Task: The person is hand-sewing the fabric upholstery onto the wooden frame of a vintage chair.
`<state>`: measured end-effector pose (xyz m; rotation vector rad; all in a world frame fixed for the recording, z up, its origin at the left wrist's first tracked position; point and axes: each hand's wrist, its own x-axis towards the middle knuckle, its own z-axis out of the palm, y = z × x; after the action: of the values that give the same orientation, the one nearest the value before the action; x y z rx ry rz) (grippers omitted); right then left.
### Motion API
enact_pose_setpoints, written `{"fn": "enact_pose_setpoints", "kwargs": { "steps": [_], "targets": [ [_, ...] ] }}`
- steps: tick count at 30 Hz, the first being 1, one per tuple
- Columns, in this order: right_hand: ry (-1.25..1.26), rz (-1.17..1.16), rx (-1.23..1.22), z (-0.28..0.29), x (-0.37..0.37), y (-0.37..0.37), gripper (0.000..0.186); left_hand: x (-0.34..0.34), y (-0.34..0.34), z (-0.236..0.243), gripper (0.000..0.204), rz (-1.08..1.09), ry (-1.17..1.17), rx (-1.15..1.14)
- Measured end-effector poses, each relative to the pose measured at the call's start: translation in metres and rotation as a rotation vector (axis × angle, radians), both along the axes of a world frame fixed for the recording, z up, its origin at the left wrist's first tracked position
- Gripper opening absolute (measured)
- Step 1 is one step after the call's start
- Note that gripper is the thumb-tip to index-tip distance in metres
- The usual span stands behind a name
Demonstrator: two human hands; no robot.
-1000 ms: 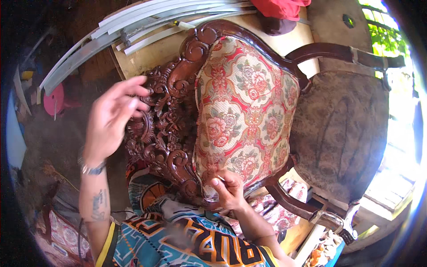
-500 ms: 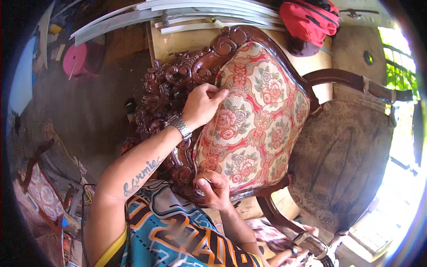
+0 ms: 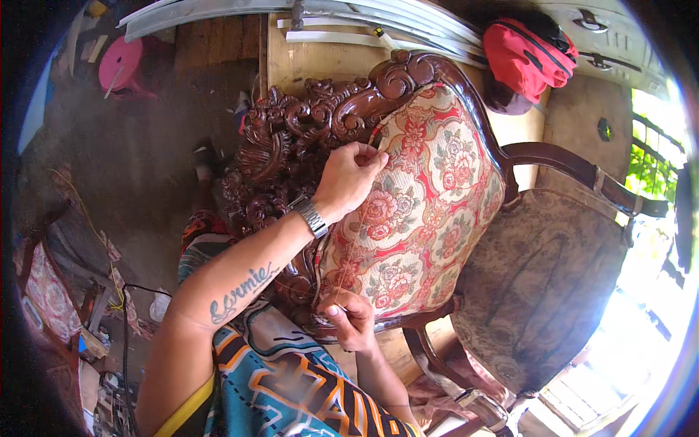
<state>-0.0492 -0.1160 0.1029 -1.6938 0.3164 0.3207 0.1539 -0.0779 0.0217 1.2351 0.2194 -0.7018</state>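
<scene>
A carved dark wooden chair [image 3: 397, 76] lies with its back up, upholstered in red and cream floral fabric [image 3: 408, 204]. My left hand [image 3: 346, 178] is closed in a pinch at the fabric's left edge, beside the carving. Lower down, near the frame's bottom corner, my right hand [image 3: 349, 320] is pinched shut with its thumb against curled fingers. A fine thread [image 3: 357, 244] runs over the fabric between the two hands. Whether a needle is in either pinch cannot be made out.
Long white strips [image 3: 378, 29] and a red bag [image 3: 528, 62] lie behind the chair on a wooden surface. The chair's brown patterned seat [image 3: 546, 284] extends right. A pink stool [image 3: 122, 65] stands far left; another floral chair piece [image 3: 51, 291] is at the lower left.
The view has shifted, so the chair appears slightly lower at the top. My left hand stays pinched at the fabric edge; my right hand stays closed near the lower corner.
</scene>
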Motion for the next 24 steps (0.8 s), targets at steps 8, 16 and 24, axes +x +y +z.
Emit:
{"fn": "enact_pose_setpoints", "kwargs": {
  "steps": [8,16,24],
  "targets": [
    [0.129,0.019,-0.088,0.007,0.005,0.000,0.008,0.012,0.005,-0.006,0.026,-0.127,0.003,0.027],
    [0.064,0.257,-0.409,0.023,0.014,-0.004,0.006,0.027,0.011,-0.007,0.049,-0.141,-0.014,0.074],
    [-0.076,0.343,-0.431,0.015,0.017,-0.007,0.007,0.034,0.005,0.002,0.039,-0.271,-0.431,0.368]
  ]
}}
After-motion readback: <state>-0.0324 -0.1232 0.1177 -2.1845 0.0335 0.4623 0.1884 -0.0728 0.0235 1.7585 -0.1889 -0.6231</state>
